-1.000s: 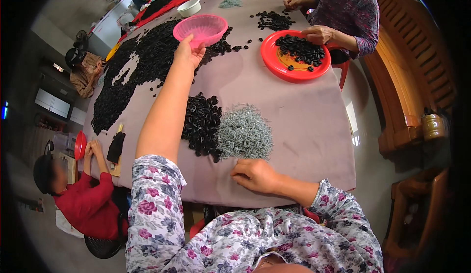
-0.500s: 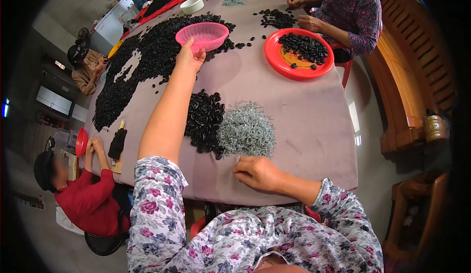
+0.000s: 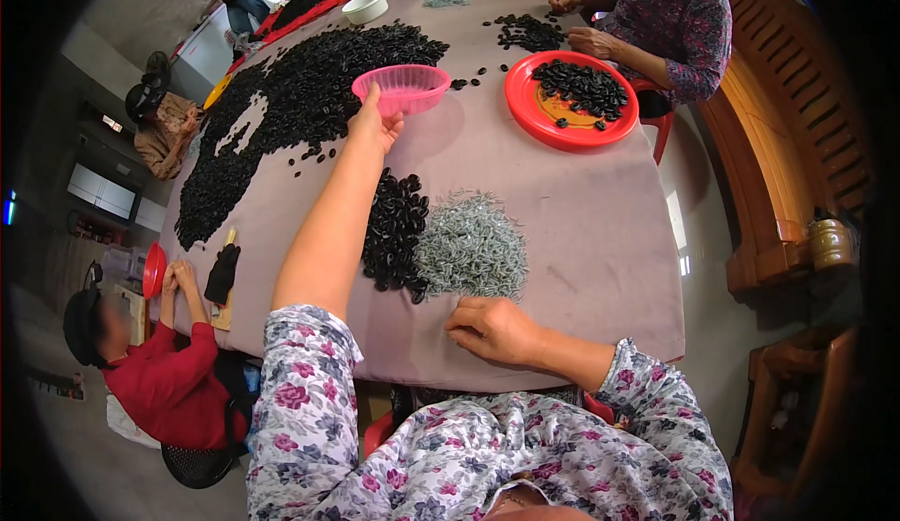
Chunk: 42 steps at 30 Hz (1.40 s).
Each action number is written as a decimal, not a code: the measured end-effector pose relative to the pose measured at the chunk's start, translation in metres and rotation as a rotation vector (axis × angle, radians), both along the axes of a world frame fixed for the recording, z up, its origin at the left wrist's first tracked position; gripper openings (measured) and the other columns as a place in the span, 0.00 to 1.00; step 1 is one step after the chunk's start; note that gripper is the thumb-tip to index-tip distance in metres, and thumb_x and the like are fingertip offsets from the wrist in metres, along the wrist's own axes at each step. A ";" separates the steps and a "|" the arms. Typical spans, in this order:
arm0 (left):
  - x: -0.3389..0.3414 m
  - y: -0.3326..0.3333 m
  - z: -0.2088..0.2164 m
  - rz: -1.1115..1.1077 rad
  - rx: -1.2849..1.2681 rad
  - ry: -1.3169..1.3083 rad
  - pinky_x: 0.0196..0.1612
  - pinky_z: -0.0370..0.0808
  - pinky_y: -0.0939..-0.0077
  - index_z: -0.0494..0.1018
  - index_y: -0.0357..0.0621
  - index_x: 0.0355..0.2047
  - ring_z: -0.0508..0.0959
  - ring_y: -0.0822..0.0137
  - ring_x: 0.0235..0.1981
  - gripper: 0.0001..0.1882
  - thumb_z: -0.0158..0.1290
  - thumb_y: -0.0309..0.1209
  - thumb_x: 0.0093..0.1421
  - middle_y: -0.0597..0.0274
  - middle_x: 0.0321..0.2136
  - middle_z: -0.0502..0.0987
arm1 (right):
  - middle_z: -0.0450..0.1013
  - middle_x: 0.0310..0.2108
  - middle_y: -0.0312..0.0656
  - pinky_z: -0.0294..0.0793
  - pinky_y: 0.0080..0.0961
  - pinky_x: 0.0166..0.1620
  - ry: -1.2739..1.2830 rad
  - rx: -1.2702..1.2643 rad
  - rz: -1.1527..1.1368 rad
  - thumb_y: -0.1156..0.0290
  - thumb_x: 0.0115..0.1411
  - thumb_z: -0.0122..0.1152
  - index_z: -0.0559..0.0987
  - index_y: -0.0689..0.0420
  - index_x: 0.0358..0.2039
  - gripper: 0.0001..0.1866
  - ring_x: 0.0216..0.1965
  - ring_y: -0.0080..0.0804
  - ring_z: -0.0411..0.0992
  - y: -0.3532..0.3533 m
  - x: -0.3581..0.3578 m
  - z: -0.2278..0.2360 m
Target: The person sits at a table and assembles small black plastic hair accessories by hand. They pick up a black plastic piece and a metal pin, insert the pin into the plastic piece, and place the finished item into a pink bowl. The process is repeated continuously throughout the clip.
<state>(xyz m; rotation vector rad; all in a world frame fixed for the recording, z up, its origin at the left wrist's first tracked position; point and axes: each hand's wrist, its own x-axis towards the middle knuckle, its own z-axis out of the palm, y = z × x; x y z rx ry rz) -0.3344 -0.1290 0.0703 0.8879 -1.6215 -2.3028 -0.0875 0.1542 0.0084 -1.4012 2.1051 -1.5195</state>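
Nearer to the person than a second ago, the pink bowl [image 3: 408, 97] hangs above the counter [image 3: 600, 240], just by the big black heap [image 3: 319, 76]. Left-hand [image 3: 375, 129] fingers grasp its rim. The right hand [image 3: 497, 329] rests by the gray pile [image 3: 472, 247], fingers curled; I can't tell whether they hold anything. A smaller black pile [image 3: 396, 235] touches the gray one.

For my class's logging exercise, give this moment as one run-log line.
left grip: holding round pink plastic bowl above greyish tablecloth; right grip: curled near heap of small grey slivers; beside that heap: glossy black oval pieces
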 end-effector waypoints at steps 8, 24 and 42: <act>-0.002 0.001 0.002 -0.004 0.027 0.075 0.31 0.77 0.72 0.72 0.44 0.39 0.77 0.65 0.28 0.26 0.57 0.56 0.58 0.59 0.30 0.73 | 0.72 0.31 0.47 0.74 0.39 0.37 0.002 0.002 -0.006 0.71 0.57 0.60 0.78 0.60 0.33 0.06 0.34 0.48 0.73 0.000 0.001 0.000; -0.007 -0.008 -0.031 -0.045 0.067 -0.097 0.34 0.76 0.64 0.72 0.48 0.43 0.77 0.61 0.31 0.20 0.64 0.43 0.56 0.57 0.34 0.75 | 0.72 0.30 0.47 0.74 0.39 0.37 0.005 -0.004 -0.007 0.71 0.56 0.60 0.78 0.60 0.32 0.06 0.34 0.49 0.73 -0.001 0.000 0.000; -0.018 0.013 -0.050 0.022 0.127 -0.070 0.57 0.64 0.50 0.69 0.47 0.51 0.73 0.56 0.47 0.27 0.54 0.52 0.60 0.57 0.41 0.73 | 0.72 0.29 0.46 0.74 0.38 0.35 0.155 0.024 0.016 0.72 0.55 0.62 0.78 0.60 0.33 0.06 0.31 0.45 0.73 0.031 0.006 0.006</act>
